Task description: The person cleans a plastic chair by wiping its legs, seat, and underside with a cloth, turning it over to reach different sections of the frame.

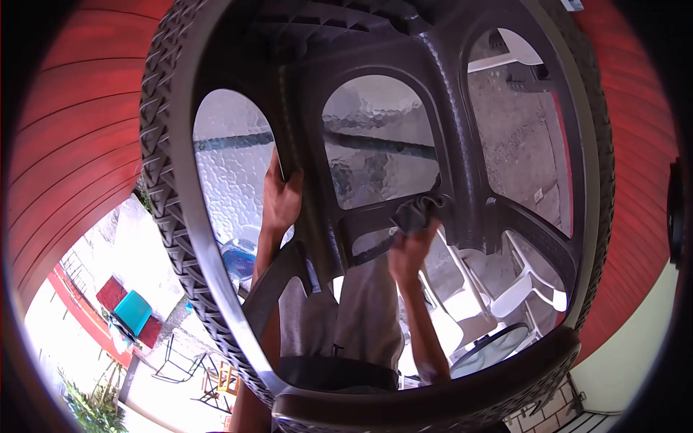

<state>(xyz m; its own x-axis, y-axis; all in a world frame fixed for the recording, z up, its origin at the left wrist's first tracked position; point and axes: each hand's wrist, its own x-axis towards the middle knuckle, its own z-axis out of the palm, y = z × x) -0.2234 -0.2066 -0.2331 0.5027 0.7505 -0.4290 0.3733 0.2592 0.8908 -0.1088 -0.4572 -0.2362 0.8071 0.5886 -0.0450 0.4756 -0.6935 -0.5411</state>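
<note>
A dark brown plastic chair (449, 130) with a woven-pattern rim and arched openings fills most of the view, its ribbed underside or inner side facing me. My left hand (281, 200) reaches up through the frame. Its fingers are wrapped round the edge of an upright rib beside the left opening. In my right hand (411, 249) is a bunched dark grey cloth (419, 213). The cloth presses against the crossbar under the middle opening. Some of the right fingers are hidden behind the cloth.
Behind the openings lies a textured glass tabletop (227, 169). A blue-and-clear container (240, 261) is at lower left. White plastic chairs (514, 296) stand at lower right. Farther left are a turquoise object (132, 312) and a small wooden chair (225, 378). Red panelling (79, 130) curves around both sides.
</note>
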